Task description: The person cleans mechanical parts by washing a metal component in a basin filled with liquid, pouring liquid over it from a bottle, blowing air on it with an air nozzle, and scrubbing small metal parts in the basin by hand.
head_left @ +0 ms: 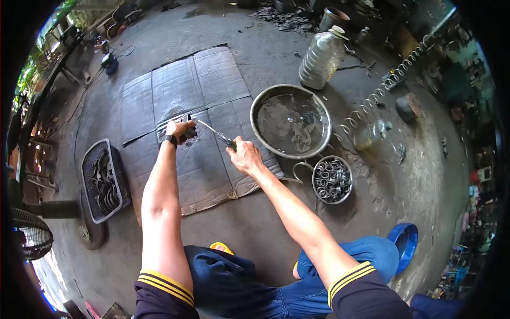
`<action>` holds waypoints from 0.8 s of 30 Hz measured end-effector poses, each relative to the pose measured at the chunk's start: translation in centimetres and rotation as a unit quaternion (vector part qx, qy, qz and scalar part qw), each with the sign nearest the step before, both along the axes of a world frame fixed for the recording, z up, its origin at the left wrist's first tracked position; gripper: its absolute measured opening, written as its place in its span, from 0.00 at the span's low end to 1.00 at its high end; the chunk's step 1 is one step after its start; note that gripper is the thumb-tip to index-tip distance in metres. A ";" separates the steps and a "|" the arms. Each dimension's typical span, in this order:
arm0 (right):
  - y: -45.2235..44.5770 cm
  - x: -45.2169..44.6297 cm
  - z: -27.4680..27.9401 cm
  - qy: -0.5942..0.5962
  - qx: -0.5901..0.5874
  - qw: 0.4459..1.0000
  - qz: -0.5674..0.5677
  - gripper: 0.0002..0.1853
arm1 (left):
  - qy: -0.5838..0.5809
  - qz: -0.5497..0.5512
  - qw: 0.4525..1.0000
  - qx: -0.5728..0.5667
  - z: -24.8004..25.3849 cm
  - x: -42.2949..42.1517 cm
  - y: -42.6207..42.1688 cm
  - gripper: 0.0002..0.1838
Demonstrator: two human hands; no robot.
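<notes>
My left hand (179,129), with a dark band at its wrist, is closed around a small dark metal part (189,134) above the cardboard sheet (175,80). Only part of the piece shows past my fingers, so its exact kind is unclear. In my right hand (246,157) is an air blow gun (227,140), its long thin nozzle pointing up and left at the metal part. The nozzle tip is close to that part; whether they touch I cannot tell. A wet-looking patch marks the cardboard around my left hand.
To the right stand a basin (260,141) of dark liquid with parts in it and a bowl (348,198) of metal rings. Behind them are a plastic jug (321,59) and a coiled air hose (378,94). A black basket (87,175) of curved parts sits left, near a fan (33,234).
</notes>
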State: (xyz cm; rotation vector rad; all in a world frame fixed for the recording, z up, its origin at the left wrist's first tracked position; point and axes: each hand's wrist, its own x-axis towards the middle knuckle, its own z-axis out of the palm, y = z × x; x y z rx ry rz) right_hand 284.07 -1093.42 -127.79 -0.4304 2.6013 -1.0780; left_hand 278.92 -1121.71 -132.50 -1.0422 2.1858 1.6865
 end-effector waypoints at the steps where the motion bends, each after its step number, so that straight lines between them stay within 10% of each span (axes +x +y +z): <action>1: 0.0 -0.2 -0.1 0.012 0.041 0.999 0.016 0.19 | -0.019 -0.019 1.000 0.005 0.1 0.3 0.0 0.15; 24: 0.4 -2.2 -1.9 -0.004 0.036 0.999 0.027 0.22 | 0.031 -0.010 0.942 0.333 0.2 0.9 -0.7 0.18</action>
